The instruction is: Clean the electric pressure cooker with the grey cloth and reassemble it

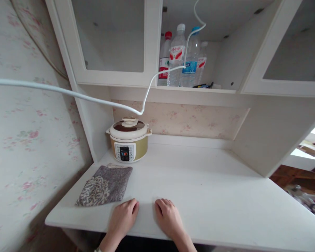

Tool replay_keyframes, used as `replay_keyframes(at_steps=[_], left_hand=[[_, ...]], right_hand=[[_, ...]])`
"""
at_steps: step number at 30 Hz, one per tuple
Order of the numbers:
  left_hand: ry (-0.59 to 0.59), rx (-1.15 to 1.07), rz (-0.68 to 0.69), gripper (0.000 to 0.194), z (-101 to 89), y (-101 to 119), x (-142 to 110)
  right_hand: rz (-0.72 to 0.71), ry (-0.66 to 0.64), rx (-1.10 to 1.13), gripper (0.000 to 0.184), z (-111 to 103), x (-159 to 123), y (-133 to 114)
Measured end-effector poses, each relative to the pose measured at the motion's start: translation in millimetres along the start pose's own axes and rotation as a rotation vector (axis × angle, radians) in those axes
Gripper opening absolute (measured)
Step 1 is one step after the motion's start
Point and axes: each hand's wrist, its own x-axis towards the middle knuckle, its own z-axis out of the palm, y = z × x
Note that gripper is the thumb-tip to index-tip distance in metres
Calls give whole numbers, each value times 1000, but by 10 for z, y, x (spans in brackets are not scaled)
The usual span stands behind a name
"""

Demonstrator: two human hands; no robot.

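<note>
I have the left hand (123,217) and right hand (168,215) resting apart near the front edge of the white tabletop (212,196), fingers clenched in loose fists, the gray patterned cloth (109,183) just beyond the left at 10 o'clock. My widest room runs toward 2 o'clock, up to the side panel (273,133), while the cooker (129,135) bounds 11 o'clock. The forearms (112,239) are cut off at 6 o'clock, and I can't quite make out the dark items (203,85) by the bottles (177,52) at 1 o'clock.

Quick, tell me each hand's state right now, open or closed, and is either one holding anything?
Left hand: loosely closed on the white desk, beside the gray cloth; nothing visible in it.
Right hand: loosely closed on the desk; nothing visible in it.
</note>
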Motion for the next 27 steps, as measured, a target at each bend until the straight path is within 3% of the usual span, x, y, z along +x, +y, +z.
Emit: replay_keyframes(at_steps=[7,27], left_hand=[[18,-3,-3,26,30,-2,4],[18,-11,-40,25,-88,54,41]], right_hand=[[-3,15,-22,24,-5,-11,-1],[110,-58,198,34,-13,46,49]])
